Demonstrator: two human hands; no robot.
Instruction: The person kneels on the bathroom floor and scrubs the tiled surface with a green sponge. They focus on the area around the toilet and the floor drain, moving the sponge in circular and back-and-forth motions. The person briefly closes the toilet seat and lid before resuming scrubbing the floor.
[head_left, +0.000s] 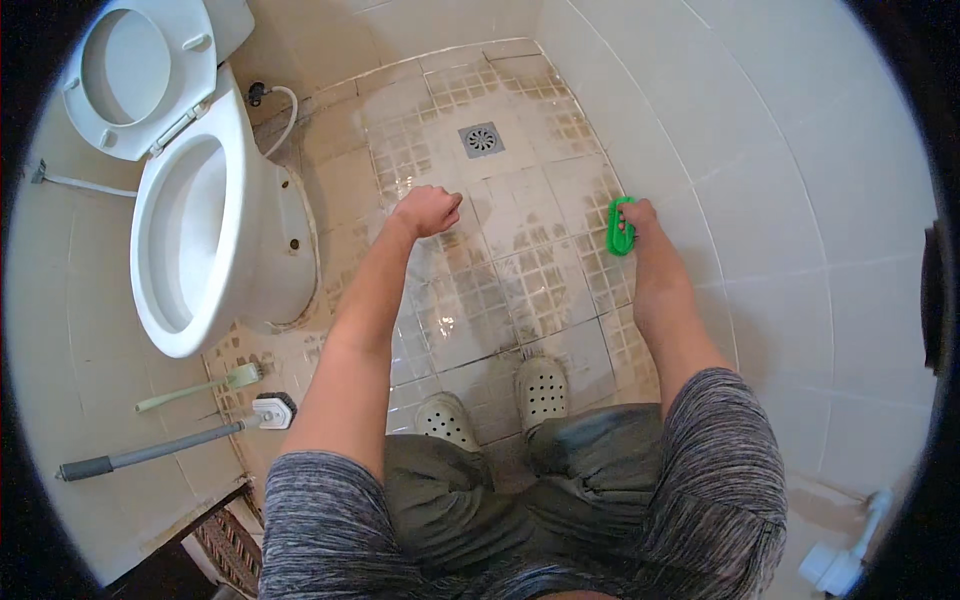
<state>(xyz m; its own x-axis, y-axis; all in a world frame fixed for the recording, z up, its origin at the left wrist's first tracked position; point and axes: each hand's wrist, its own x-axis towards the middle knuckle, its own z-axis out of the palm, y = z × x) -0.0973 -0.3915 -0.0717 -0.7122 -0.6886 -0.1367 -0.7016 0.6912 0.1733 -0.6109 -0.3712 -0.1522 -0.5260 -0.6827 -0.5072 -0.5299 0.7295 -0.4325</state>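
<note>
My right hand (639, 214) grips a green plastic scrub brush (619, 226) by its handle, low beside the right wall, over the edge of the floor tiles. Its bristles are hidden beneath it. My left hand (430, 211) is closed in a loose fist with nothing visible in it, above the middle of the floor, left of and nearer to me than the metal floor drain (481, 139). The wet tiled floor (517, 187) bears brown stains, mostly on its small-square tile patterns.
A white toilet (259, 247) with raised lid and seat stands at the left. Near it, a pale green brush (241, 376) and a long-handled scrub brush (169, 445) lean by the left wall. My clogs (544, 390) are on the floor. A white pipe fitting (832, 568) is at lower right.
</note>
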